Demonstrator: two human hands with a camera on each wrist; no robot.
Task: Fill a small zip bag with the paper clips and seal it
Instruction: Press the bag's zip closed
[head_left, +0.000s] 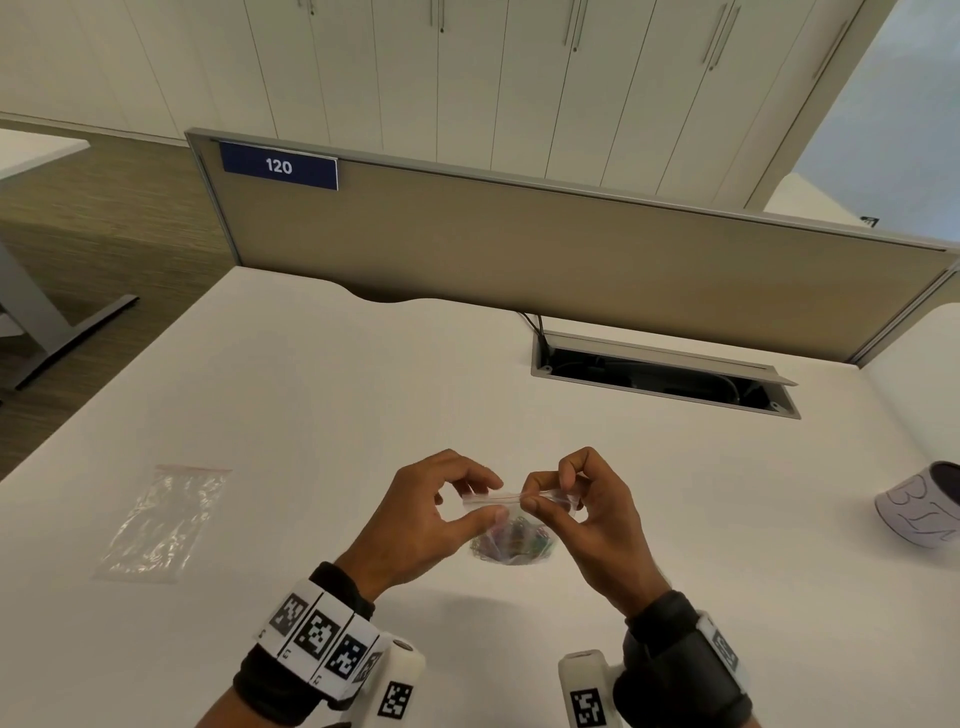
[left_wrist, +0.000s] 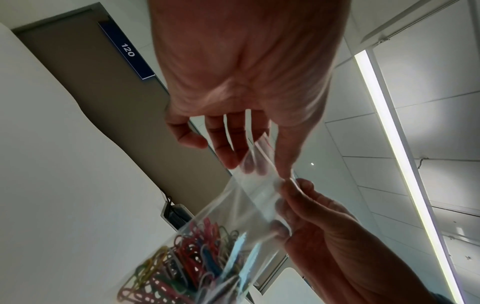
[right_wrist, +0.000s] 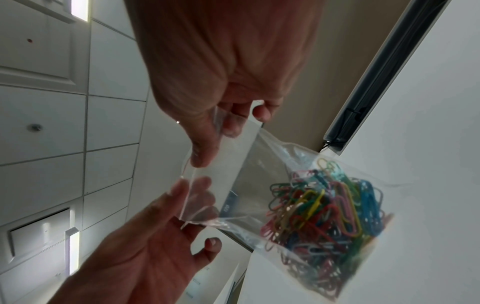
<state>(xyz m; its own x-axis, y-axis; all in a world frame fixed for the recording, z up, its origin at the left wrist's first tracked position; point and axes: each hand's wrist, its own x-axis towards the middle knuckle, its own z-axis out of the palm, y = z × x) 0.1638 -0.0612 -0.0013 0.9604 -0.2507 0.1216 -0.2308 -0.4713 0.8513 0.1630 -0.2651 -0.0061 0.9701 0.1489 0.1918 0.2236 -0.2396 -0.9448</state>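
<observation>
A small clear zip bag (head_left: 506, 500) hangs just above the white table (head_left: 363, 415), its bottom bulging with coloured paper clips (head_left: 511, 540). My left hand (head_left: 497, 499) pinches the left part of the bag's top strip between thumb and fingers. My right hand (head_left: 530, 496) pinches the strip right beside it. In the left wrist view the left hand (left_wrist: 267, 170) holds the bag (left_wrist: 233, 207) over the clips (left_wrist: 187, 263). The right wrist view shows my right hand (right_wrist: 215, 144) and left hand (right_wrist: 193, 189) on the bag (right_wrist: 233, 176), clips (right_wrist: 324, 209) below. Whether the zip is closed I cannot tell.
A flat stack of spare clear zip bags (head_left: 163, 522) lies on the table to the left. A white mug (head_left: 922, 506) lies at the right edge. Behind are an open cable tray (head_left: 660, 374) and a beige divider panel (head_left: 519, 249).
</observation>
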